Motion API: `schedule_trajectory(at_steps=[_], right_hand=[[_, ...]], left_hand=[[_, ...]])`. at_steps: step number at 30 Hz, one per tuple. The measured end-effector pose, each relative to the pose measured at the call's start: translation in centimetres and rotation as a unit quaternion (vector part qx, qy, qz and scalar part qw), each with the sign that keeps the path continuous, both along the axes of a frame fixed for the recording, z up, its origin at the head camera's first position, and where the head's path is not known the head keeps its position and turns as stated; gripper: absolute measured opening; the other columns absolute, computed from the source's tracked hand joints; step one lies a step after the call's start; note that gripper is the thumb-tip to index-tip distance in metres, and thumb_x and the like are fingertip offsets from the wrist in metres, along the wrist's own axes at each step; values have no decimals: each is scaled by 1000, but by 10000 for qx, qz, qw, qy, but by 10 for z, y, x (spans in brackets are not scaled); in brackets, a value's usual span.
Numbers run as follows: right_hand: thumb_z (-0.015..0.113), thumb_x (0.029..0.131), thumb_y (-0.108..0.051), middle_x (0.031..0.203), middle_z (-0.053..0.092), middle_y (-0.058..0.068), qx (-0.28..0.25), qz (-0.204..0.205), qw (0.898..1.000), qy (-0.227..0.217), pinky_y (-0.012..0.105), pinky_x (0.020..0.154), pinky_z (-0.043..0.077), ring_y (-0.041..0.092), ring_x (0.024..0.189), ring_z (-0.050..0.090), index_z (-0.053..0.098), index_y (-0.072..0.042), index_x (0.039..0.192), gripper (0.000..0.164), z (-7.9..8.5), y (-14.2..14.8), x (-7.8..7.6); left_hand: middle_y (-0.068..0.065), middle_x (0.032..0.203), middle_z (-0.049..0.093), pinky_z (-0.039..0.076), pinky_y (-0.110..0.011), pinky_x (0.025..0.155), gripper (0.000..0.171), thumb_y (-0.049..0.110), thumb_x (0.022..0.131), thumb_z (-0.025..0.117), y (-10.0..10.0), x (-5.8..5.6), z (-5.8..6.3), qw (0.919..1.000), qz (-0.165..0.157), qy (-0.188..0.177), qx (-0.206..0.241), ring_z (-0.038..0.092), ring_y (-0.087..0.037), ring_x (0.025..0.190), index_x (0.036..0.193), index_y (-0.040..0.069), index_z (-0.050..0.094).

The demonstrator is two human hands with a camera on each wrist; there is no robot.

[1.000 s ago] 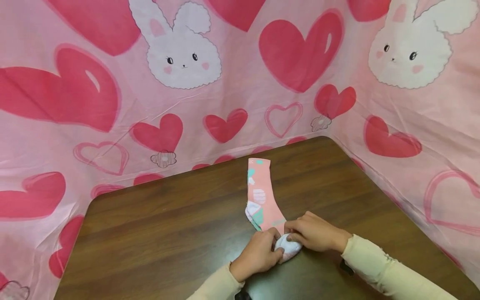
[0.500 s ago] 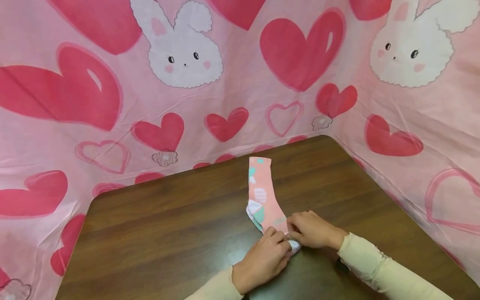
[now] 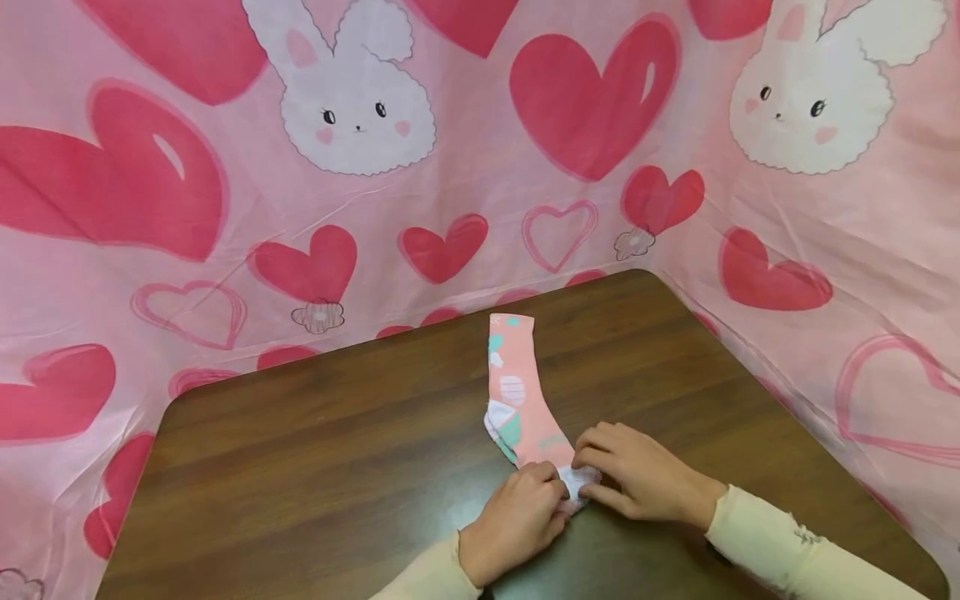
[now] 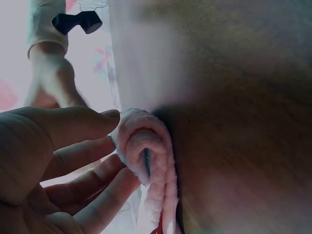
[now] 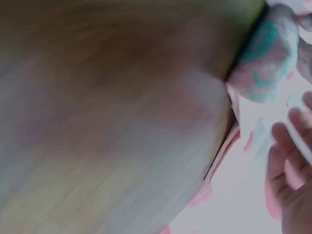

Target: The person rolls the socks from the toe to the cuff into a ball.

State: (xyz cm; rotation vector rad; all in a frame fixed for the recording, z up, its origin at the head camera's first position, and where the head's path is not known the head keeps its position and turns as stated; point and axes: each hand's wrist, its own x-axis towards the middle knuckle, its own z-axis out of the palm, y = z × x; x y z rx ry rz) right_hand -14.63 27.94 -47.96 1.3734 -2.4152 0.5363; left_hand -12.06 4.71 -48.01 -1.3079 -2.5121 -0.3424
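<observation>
A pair of pink socks (image 3: 525, 367) with teal and white patches lies stacked on the table, cuffs toward the back wall. Their toe end is turned into a roll (image 4: 141, 126), seen edge-on as a spiral in the left wrist view. My left hand (image 3: 517, 508) pinches this roll, thumb on top and fingers bent along its side. My right hand (image 3: 645, 479) is beside the white toe part, fingers spread and relaxed. In the right wrist view a gap shows between the right-hand fingers (image 5: 285, 156) and the rolled toe (image 5: 268, 63).
The socks lie on a dark wood-grain table (image 3: 322, 450) with rounded corners. Pink cloth (image 3: 465, 167) printed with hearts and rabbits hangs behind it and along the right side. A black strap piece (image 4: 78, 22) shows on the right sleeve.
Both hands were pinching the white toe end and turned it over toward the cuffs. My right hand has since let go and moved slightly right, its fingers opening, while the left keeps hold.
</observation>
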Motion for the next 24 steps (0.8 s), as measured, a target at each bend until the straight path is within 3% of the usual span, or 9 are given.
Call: schedule_trajectory(at_steps=[2, 5, 12, 15, 20, 24], right_hand=[[81, 83, -27, 110, 61, -8, 22, 469, 9984, 303, 28, 78, 45, 7, 95, 55, 69, -16, 105, 27, -2, 2, 2], [82, 81, -25, 113, 64, -5, 177, 840, 9947, 568, 30, 81, 47, 10, 100, 58, 70, -13, 109, 33, -6, 4, 3], [84, 78, -25, 110, 66, -7, 228, 693, 9969, 295, 27, 83, 50, 7, 98, 59, 71, -12, 112, 38, -17, 4, 2], [85, 76, -26, 106, 66, -8, 223, 749, 9963, 367, 27, 81, 51, 7, 95, 59, 71, -13, 107, 35, -17, 2, 1], [87, 71, -28, 98, 63, -10, 325, 703, 9950, 630, 26, 76, 48, 7, 88, 55, 68, -16, 96, 34, -18, -2, -3], [88, 69, -31, 91, 59, -12, 421, 476, 9953, 728, 26, 71, 45, 7, 81, 51, 65, -19, 92, 35, -20, -6, -4]], left_hand=[[6, 78, 55, 44, -16, 63, 15, 23, 77, 86, 0, 0, 0, 10000, 25, 3, -55, 53, -7, 69, 77, 18, 71], [6, 77, 56, 45, -18, 63, 16, 23, 76, 86, -1, 0, 0, 9999, 77, 32, -76, 54, -8, 70, 77, 18, 71], [8, 72, 52, 43, -17, 60, 26, 32, 70, 91, -1, 0, -1, 9994, 249, -138, -203, 52, -7, 67, 74, 19, 69], [9, 70, 50, 43, -17, 59, 34, 39, 65, 94, 1, 1, 0, 9988, 317, -206, -307, 51, -7, 66, 72, 20, 67], [5, 74, 51, 45, -18, 58, 50, 49, 59, 95, 6, 2, -2, 9970, 550, -103, -541, 52, -10, 68, 82, 15, 66], [2, 78, 52, 43, -19, 51, 51, 40, 62, 96, 11, 2, -4, 9949, 773, -190, -616, 51, -12, 69, 88, 11, 63]])
